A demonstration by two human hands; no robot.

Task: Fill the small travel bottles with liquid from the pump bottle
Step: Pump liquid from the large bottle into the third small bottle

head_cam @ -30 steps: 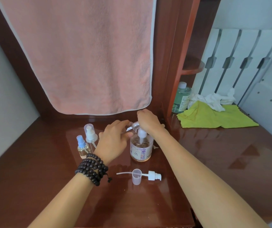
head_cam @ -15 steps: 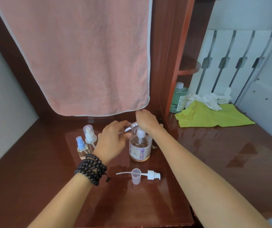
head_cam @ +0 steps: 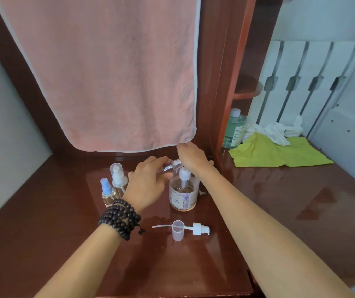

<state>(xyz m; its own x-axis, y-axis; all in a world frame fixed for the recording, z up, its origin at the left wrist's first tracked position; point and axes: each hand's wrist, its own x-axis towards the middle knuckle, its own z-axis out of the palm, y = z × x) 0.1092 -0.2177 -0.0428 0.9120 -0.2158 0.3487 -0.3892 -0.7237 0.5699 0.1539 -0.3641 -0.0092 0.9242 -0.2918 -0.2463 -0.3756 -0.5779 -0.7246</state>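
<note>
Glossy red-brown wooden desk [head_cam: 301, 201]. On it: pump bottle [head_cam: 184, 195] at centre; two small spray bottles, blue-topped [head_cam: 107, 193] and white-topped [head_cam: 118, 177], at its 9 o'clock; loose pump head [head_cam: 200, 229] and clear cap [head_cam: 177, 230] at 6 o'clock; green bottle [head_cam: 234, 129], yellow-green cloth [head_cam: 279, 154] and white rag [head_cam: 277, 131] at 2 o'clock.

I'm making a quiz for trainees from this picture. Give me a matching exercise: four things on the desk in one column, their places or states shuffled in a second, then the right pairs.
Things:
1. small clear bottle
2. pump bottle
3. loose pump head
4. blue-topped spray bottle

States:
A. lying flat on the desk, near the front
B. held tilted in the left hand, its open neck at the pump's spout
C. standing upright under the right hand
D. standing at the left, capped, beside a white-topped bottle

Pairs: 1-B, 2-C, 3-A, 4-D
</note>
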